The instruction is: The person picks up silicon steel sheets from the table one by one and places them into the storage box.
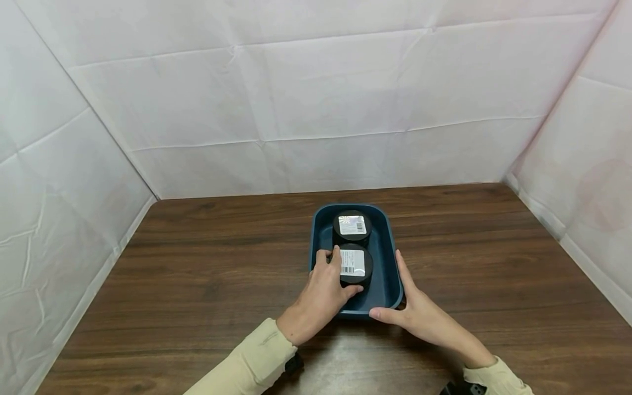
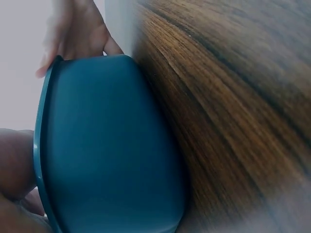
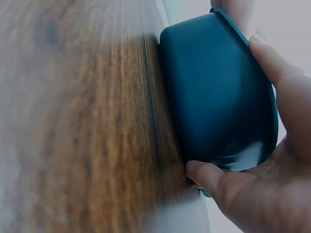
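A dark blue rectangular tray (image 1: 384, 269) holds two round black containers, one behind the other, each with a white label on top. My left hand (image 1: 318, 296) reaches over the tray's left rim and grips the near black container (image 1: 362, 266), thumb at its near side and fingers at its far left. Behind it stands the far black container (image 1: 353, 226), untouched. My right hand (image 1: 419, 312) holds the tray's near right corner, its thumb (image 3: 269, 58) at the rim and other fingers along the outer side. In the left wrist view, the tray's outer wall (image 2: 107, 145) hides the containers.
The tray sits on a brown wood-grain table (image 1: 232, 258). White sheet-like walls (image 1: 316, 99) enclose the table at the back and on both sides. Dark wrist devices (image 1: 294, 364) show at both sleeve cuffs.
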The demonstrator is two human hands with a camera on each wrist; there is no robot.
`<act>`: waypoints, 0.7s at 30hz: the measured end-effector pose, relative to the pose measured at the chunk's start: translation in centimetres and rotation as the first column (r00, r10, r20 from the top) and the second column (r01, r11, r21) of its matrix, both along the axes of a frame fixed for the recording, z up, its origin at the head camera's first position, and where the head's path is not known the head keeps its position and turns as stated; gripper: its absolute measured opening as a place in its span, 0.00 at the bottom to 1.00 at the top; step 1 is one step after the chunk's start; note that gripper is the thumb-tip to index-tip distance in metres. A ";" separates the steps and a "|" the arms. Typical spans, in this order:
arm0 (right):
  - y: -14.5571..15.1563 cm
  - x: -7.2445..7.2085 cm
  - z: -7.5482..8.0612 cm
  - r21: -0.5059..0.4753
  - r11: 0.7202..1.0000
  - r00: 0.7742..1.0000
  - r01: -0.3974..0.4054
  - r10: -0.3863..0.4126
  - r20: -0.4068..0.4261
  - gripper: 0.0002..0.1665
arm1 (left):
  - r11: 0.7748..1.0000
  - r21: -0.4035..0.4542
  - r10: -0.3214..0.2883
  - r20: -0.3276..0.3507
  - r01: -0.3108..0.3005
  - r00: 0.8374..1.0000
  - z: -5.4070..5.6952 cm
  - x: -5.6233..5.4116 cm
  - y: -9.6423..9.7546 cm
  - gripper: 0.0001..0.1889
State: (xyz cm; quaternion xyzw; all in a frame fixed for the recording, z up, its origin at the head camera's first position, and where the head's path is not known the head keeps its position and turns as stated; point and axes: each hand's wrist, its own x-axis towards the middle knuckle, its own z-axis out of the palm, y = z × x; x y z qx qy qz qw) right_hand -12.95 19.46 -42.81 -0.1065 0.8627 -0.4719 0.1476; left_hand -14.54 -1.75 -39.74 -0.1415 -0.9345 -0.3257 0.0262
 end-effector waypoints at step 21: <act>0.6 0.3 0.2 0.025 1.000 0.999 0.013 -0.014 0.031 0.72 | 0.996 0.085 -0.045 0.064 0.039 0.997 1.3 1.9 -1.2 0.49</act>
